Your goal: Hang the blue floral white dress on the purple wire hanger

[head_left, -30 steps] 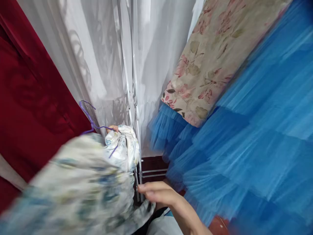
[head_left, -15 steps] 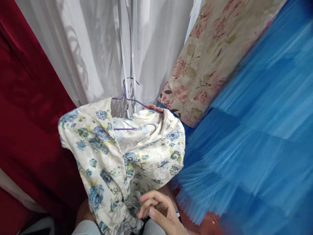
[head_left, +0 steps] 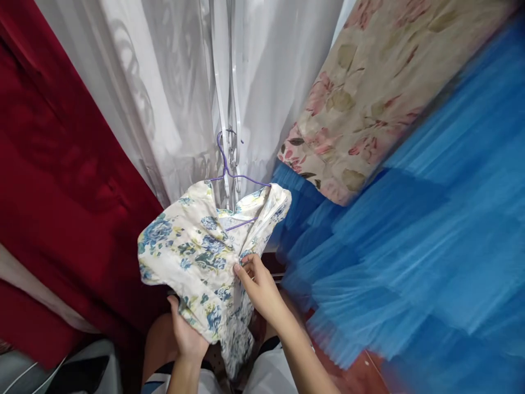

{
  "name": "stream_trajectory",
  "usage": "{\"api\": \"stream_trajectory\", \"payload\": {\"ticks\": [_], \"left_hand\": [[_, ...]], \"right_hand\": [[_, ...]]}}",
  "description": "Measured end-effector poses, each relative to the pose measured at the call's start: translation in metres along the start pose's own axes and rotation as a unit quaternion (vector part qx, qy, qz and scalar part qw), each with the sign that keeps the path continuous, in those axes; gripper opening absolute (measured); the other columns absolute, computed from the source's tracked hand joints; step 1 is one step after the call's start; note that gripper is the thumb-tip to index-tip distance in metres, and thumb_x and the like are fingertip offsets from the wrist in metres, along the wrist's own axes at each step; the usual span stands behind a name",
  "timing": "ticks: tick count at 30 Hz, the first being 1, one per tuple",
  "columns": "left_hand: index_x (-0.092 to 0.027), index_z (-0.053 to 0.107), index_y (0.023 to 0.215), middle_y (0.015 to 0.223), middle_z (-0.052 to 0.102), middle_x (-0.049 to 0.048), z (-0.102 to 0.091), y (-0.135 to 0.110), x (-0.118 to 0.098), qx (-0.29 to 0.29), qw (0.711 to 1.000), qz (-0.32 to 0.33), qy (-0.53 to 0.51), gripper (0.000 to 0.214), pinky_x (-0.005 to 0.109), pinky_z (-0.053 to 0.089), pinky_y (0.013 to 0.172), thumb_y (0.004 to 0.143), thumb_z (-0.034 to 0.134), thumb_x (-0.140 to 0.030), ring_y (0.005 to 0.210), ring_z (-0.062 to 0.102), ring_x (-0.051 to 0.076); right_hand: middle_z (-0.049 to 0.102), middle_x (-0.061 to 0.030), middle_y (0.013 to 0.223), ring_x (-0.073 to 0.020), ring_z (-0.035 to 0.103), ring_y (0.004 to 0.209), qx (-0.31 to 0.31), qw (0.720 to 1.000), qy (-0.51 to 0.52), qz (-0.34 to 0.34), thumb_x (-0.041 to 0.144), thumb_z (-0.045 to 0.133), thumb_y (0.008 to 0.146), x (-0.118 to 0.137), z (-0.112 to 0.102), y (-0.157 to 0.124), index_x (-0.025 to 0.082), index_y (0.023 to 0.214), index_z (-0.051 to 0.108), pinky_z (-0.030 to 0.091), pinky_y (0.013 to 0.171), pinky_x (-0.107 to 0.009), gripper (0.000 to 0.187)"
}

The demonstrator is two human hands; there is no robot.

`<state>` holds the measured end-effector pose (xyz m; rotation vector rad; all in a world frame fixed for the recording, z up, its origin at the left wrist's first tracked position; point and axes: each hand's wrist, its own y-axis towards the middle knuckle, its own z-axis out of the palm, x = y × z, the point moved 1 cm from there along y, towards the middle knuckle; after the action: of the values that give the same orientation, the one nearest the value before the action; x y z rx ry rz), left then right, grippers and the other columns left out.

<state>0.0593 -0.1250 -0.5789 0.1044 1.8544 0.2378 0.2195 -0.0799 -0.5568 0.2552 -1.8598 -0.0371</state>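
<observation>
Backdrop: sheer white curtain (head_left: 164,93), dark red drape (head_left: 61,164) at left.
R hand (head_left: 258,287): fingertips now pinched on front of white blue-floral cotton garment (head_left: 197,251); 0.5 s ago it was loose below.
L hand (head_left: 186,334): closed on lower hem, newly in view.
Garment hangs on thin purple wire hanger (head_left: 233,180), spread flatter.
Blue tulle skirt (head_left: 410,246) at right.

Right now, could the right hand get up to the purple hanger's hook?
Probably yes. The right hand pinches the floral dress just below the purple hanger, and only that loose cloth lies between them. It would have to let go of the dress first.
</observation>
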Motion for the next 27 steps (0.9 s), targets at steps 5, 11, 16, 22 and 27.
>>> {"api": "stream_trajectory", "payload": {"ticks": [5,11,16,22,27], "left_hand": [[-0.021,0.066,0.115,0.108,0.072,0.0087,-0.005,-0.03,0.031,-0.203,0.926,-0.16,-0.275,0.047,0.043,0.048,0.101,0.073,0.079,-0.037,0.112,0.064,0.028],[-0.02,0.061,0.12,0.118,0.067,0.0105,-0.003,-0.013,0.039,-0.306,0.872,-0.168,-0.344,0.05,0.046,0.044,0.105,0.073,0.078,-0.03,0.119,0.06,0.029],[-0.021,0.057,0.117,0.118,0.061,0.0084,-0.002,-0.007,0.034,-0.48,0.874,0.058,-0.053,0.041,0.039,0.043,0.103,0.081,0.072,-0.031,0.112,0.058,0.023],[-0.023,0.063,0.097,0.094,0.066,0.0057,0.029,0.009,0.001,-0.199,0.975,0.097,0.032,0.011,0.034,0.048,0.086,0.089,0.06,-0.029,0.091,0.062,0.022],[-0.022,0.06,0.082,0.082,0.064,0.0039,0.034,0.014,-0.008,-0.135,0.98,0.133,0.051,0.01,0.031,0.047,0.079,0.09,0.055,-0.023,0.08,0.06,0.02]], "right_hand": [[0.059,0.0024,0.063,-0.0177,0.056,0.058,-0.031,0.999,-0.002,-0.033,0.044,0.049,0.094,-0.003,0.026,0.023,0.022,0.093,0.05,0.039,0.059,-0.027,0.022],[0.059,0.0018,0.059,-0.0146,0.054,0.054,0.007,0.999,-0.005,-0.034,0.036,0.051,0.091,0.006,0.032,0.025,0.021,0.075,0.051,0.038,0.056,-0.025,0.022],[0.056,0.0018,0.047,-0.0103,0.043,0.041,0.05,0.989,0.121,0.062,0.04,0.054,0.09,0.004,0.023,0.009,0.02,0.064,0.048,0.033,0.048,-0.023,0.033],[0.059,0.001,0.05,-0.0109,0.051,0.045,0.073,0.971,0.224,0.045,0.042,0.061,0.088,0.036,0.018,-0.012,0.018,0.068,0.053,0.037,0.048,-0.023,0.032],[0.057,0.0021,0.045,-0.0075,0.039,0.037,0.008,0.977,0.215,0.003,0.04,0.062,0.085,0.077,-0.006,0.028,0.017,0.065,0.057,0.032,0.041,-0.022,0.031]]}}
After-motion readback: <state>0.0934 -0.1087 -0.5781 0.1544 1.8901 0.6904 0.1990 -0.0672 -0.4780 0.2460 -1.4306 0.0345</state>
